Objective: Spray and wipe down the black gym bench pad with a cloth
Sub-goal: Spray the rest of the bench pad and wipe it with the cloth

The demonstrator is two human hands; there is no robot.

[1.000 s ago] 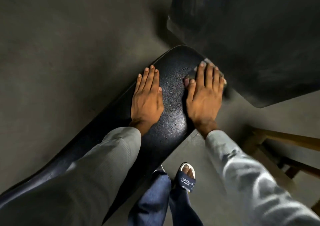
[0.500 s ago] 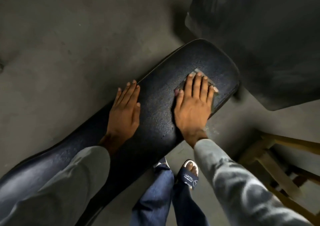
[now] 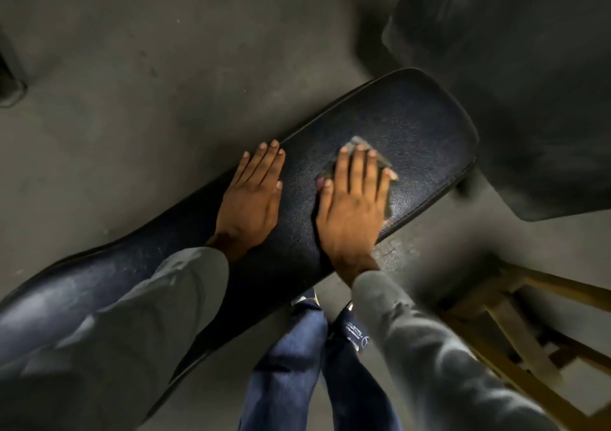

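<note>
While edge-near, cloth [image 3: 380, 159] under right hand [image 3: 353, 205]

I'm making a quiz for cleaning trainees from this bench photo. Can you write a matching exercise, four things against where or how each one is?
Things:
1. left hand
2. cloth
3. bench pad
4. wooden frame

Places or states:
A. black, running diagonally under both hands
B. flat and bare on the pad, nothing under it
C. on the floor at lower right
D. pressed beneath the right hand

Pairs: 1-B, 2-D, 3-A, 4-C
</note>
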